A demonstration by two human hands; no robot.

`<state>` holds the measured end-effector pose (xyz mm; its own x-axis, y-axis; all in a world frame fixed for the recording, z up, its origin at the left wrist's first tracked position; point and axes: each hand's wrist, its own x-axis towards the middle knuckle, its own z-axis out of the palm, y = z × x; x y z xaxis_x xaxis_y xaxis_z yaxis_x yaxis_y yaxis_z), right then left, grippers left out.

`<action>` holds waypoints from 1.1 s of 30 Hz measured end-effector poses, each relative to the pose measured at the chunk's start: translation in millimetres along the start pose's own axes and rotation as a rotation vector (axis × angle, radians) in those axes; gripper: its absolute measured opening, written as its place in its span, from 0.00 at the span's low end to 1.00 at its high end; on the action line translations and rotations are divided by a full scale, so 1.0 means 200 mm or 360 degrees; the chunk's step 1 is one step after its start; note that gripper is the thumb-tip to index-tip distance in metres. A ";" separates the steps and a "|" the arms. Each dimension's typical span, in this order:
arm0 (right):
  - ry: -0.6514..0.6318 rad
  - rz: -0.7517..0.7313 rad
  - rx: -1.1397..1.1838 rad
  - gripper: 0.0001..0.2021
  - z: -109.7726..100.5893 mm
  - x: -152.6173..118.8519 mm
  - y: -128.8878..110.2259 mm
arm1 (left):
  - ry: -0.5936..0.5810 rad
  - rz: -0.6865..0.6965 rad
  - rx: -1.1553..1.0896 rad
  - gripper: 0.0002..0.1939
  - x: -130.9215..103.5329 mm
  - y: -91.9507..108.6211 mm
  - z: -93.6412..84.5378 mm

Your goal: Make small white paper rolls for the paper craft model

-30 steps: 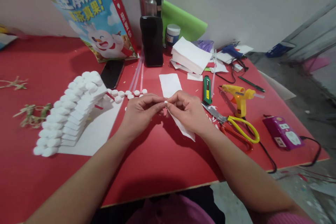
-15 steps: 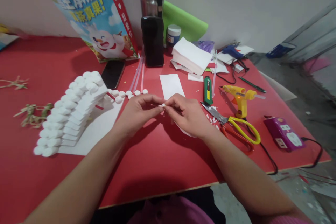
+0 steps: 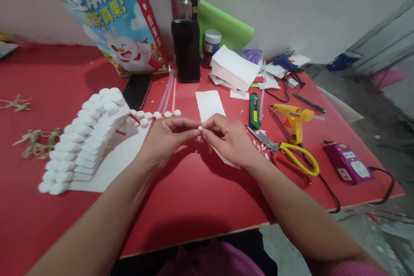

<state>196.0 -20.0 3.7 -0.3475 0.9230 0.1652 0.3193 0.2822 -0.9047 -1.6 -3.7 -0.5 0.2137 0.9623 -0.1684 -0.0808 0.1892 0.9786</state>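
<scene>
My left hand (image 3: 163, 138) and my right hand (image 3: 228, 140) meet over the middle of the red table. Between their fingertips they pinch a small white piece (image 3: 200, 128), mostly covered by the fingers, so its exact kind is unclear. Under and behind my right hand lies a white sheet of paper (image 3: 210, 103). Several small round white pieces (image 3: 148, 115) sit in a line behind my left hand. Left of my left forearm stands a curved stepped model (image 3: 92, 151) of white card with round white pads along its edge, on a white sheet.
To the right lie scissors (image 3: 274, 146), white scraps, a green cutter (image 3: 255, 110), a yellow glue gun (image 3: 294, 118) and a purple power box (image 3: 347, 161) with cords. Behind stand a phone (image 3: 186, 51), a jar (image 3: 212, 42) and a paper stack (image 3: 234, 69). Dried knotted stems (image 3: 39, 142) lie left.
The camera view has shifted slightly. Both hands keep their pinch on the small white piece, with only slight finger movement.
</scene>
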 end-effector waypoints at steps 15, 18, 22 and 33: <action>-0.0243 0.0898 0.1582 0.15 0.01 0.07 0.01 | 0.0186 0.0189 0.0062 0.04 0.00 -0.02 0.02; -0.0313 0.1037 0.1736 0.10 0.01 0.08 0.02 | 0.0152 0.0118 -0.0026 0.06 0.00 -0.03 0.02; -0.0267 0.1013 0.1735 0.06 0.00 0.07 0.03 | 0.0082 0.0095 0.0027 0.07 0.00 -0.01 0.01; -0.0371 0.1053 0.1602 0.12 -0.03 0.06 0.05 | 0.0106 0.0091 0.0018 0.08 0.00 0.00 0.01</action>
<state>201.0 -3.5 -1.0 -0.5591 0.7136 -0.4222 -0.2933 -0.6465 -0.7043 -0.4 -4.0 -1.2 0.1440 0.9824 -0.1193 -0.0800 0.1317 0.9881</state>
